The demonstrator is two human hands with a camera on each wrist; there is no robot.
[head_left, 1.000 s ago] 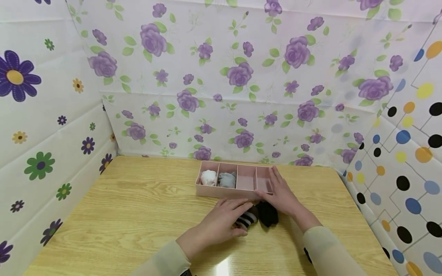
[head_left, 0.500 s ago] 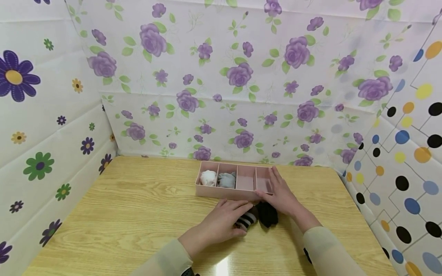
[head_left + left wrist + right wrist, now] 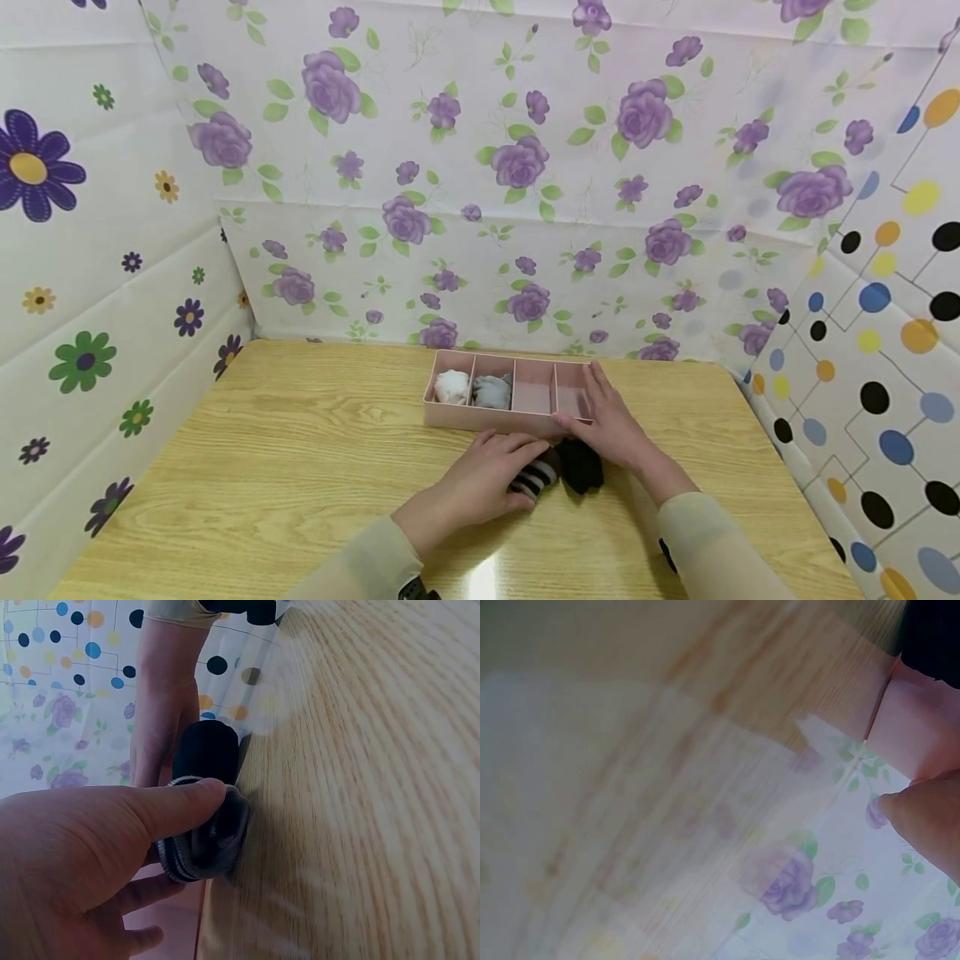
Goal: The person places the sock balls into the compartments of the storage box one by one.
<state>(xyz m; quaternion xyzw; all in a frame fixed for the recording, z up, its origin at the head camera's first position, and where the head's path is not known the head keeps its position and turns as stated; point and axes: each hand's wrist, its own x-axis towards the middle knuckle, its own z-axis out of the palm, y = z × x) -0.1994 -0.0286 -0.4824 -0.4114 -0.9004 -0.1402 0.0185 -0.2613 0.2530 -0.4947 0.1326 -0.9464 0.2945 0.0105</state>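
So here we've got the left hand resting on a rolled-up striped sock, thumb and fingers curled round it, which the left wrist view shows nicely with the thumb laid over the top of the roll. The sock sits on the wooden table, just on the near side of the pink organizer box. Right beside it, touching on its right, is a black sock bundle. The right hand lies over the right end of the box with fingers fairly straight, its heel just over the black bundle; we can't tell if it's actually gripping anything. In the box, the far-left compartment holds a white sock and the next one a grey sock.
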